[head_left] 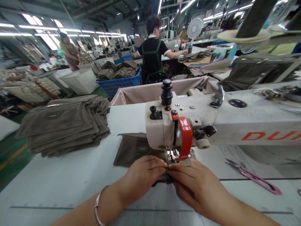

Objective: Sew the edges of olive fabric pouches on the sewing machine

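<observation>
A white sewing machine (211, 125) with a red guard stands across the table, its needle area just above my fingers. An olive-brown fabric piece (131, 150) lies flat under the machine head. My left hand (141, 177) and my right hand (195, 185) meet fingertip to fingertip in front of the presser foot. Both pinch the near edge of the fabric piece. A silver bangle sits on my left wrist.
A stack of several olive-brown fabric pieces (63, 125) lies at the table's left. Pink thread snips (254, 177) lie to the right. Behind the machine is a cloth-lined bin (150, 91), a blue basket (119, 83) of fabric and a person in a black apron (154, 53).
</observation>
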Tool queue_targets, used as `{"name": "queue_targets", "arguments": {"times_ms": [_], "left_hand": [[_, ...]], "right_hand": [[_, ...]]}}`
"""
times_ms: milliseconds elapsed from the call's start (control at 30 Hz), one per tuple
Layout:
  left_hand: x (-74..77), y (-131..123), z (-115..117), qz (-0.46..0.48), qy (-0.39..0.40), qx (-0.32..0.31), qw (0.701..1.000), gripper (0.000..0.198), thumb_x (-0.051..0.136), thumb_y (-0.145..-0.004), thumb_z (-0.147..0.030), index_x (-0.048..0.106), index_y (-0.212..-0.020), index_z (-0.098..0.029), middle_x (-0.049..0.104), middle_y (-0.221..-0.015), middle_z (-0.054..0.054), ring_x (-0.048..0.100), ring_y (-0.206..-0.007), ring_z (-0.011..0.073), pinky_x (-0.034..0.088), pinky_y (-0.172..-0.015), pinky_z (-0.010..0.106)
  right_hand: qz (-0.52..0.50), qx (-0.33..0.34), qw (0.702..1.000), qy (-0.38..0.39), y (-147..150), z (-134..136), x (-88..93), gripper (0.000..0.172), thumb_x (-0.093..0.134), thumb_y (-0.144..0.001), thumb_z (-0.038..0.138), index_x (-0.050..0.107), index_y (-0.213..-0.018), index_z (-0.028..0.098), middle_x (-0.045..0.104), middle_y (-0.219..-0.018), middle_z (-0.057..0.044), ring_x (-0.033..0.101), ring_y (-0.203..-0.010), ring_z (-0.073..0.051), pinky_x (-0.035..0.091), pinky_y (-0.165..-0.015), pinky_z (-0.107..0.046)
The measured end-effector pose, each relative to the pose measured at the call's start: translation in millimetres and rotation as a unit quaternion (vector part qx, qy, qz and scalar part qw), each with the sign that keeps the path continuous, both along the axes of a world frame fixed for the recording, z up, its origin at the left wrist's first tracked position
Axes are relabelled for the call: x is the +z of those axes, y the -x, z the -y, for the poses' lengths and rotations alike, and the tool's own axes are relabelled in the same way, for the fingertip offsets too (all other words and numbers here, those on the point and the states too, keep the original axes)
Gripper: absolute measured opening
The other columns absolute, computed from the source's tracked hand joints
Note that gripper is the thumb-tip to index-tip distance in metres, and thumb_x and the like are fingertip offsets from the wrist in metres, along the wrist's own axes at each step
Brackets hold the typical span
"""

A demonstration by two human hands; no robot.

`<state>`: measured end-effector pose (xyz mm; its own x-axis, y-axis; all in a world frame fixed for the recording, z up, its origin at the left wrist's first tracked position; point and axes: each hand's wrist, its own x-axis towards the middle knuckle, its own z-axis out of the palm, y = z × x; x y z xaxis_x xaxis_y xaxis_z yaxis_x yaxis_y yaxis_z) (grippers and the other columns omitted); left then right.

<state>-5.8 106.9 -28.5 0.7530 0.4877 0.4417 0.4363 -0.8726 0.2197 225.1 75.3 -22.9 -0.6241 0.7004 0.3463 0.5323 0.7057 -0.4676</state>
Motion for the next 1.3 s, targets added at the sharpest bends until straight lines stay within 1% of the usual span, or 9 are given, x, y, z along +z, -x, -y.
{"name": "queue_targets", "arguments": {"times_ms": [133,267,433,600,833,967,1133,1233,1300], "left_hand": [[-1.4,-2,-12,-0.009,0.009,0.009,1.0,0.017,0.047,-0.099,-0.02,0.063,-0.1,-0.018,0.071,-0.104,0.0,0.064,-0.1,0.0114,0.05,-0.095,0.023],[-1.8,-2,-25,-0.038,0.014,0.022,0.999,0.018,0.046,-0.098,-0.018,0.064,-0.101,-0.019,0.072,-0.102,0.001,0.065,-0.1,0.0118,0.05,-0.096,0.025],[-4.2,-4,-38,-0.065,0.011,0.06,0.996,0.014,0.053,-0.095,-0.018,0.065,-0.1,-0.021,0.072,-0.1,0.0,0.065,-0.1,0.0163,0.051,-0.096,0.032],[-10.9,-7,-46,-0.069,-0.001,0.094,0.993,0.016,0.053,-0.094,-0.017,0.067,-0.101,-0.022,0.071,-0.106,0.002,0.063,-0.106,0.0218,0.05,-0.098,0.04],[-14.7,-4,-50,-0.062,-0.011,0.12,0.991,0.02,0.048,-0.097,-0.023,0.066,-0.107,-0.021,0.071,-0.105,0.002,0.065,-0.099,0.0194,0.055,-0.09,0.036],[-5.4,-9,-41,-0.087,-0.016,0.13,0.988,0.018,0.048,-0.095,-0.017,0.067,-0.094,-0.019,0.072,-0.097,0.004,0.066,-0.093,0.0207,0.055,-0.086,0.037],[13.4,-23,-5,-0.134,-0.01,0.136,0.982,0.02,0.052,-0.078,-0.001,0.064,-0.09,-0.012,0.069,-0.09,0.011,0.064,-0.088,0.0268,0.055,-0.078,0.041],[20.9,-27,8,-0.141,0.026,0.139,0.98,0.034,0.052,-0.069,0.002,0.063,-0.098,-0.011,0.067,-0.103,0.013,0.061,-0.098,0.0287,0.053,-0.085,0.043],[25.2,-27,7,-0.124,0.067,0.146,0.979,0.037,0.051,-0.07,0.002,0.063,-0.102,-0.013,0.067,-0.108,0.011,0.06,-0.104,0.0277,0.05,-0.092,0.044]], "right_hand": [[-0.005,-0.022,0.999,-0.023,3,-5,-3.2,0.037,0.05,-0.086,0.012,0.059,-0.122,0.021,0.064,-0.112,-0.009,0.057,-0.103,-0.026,0.049,-0.09,-0.048],[0.025,-0.063,0.997,-0.031,5,-11,-8.7,0.032,0.049,-0.089,0.016,0.062,-0.118,0.018,0.062,-0.11,-0.013,0.057,-0.099,-0.029,0.052,-0.083,-0.05],[0.055,-0.083,0.994,-0.037,9,-15,-11.1,0.036,0.048,-0.089,0.017,0.059,-0.123,0.016,0.062,-0.108,-0.015,0.056,-0.101,-0.032,0.053,-0.081,-0.051],[0.059,-0.09,0.993,-0.048,11,-15,-12.3,0.033,0.048,-0.089,0.019,0.061,-0.118,0.016,0.062,-0.105,-0.015,0.056,-0.099,-0.031,0.052,-0.08,-0.049],[0.061,-0.094,0.992,-0.051,10,-15,-12.7,0.032,0.045,-0.09,0.02,0.063,-0.115,0.015,0.063,-0.099,-0.013,0.056,-0.089,-0.029,0.052,-0.074,-0.046],[0.057,-0.094,0.993,-0.052,11,-15,-11.8,0.032,0.045,-0.089,0.018,0.063,-0.115,0.015,0.063,-0.101,-0.013,0.055,-0.088,-0.029,0.051,-0.073,-0.046],[0.048,-0.077,0.996,-0.027,9,-13,-11.9,0.034,0.046,-0.088,0.017,0.061,-0.119,0.016,0.062,-0.101,-0.012,0.055,-0.092,-0.028,0.051,-0.077,-0.046],[0.041,-0.076,0.996,-0.022,6,-12,-13.8,0.035,0.049,-0.088,0.016,0.06,-0.121,0.017,0.062,-0.1,-0.011,0.055,-0.094,-0.027,0.05,-0.08,-0.045],[0.03,-0.072,0.996,-0.03,6,-11,-15.1,0.034,0.05,-0.087,0.015,0.062,-0.119,0.017,0.063,-0.102,-0.012,0.056,-0.097,-0.028,0.05,-0.082,-0.045]]}}
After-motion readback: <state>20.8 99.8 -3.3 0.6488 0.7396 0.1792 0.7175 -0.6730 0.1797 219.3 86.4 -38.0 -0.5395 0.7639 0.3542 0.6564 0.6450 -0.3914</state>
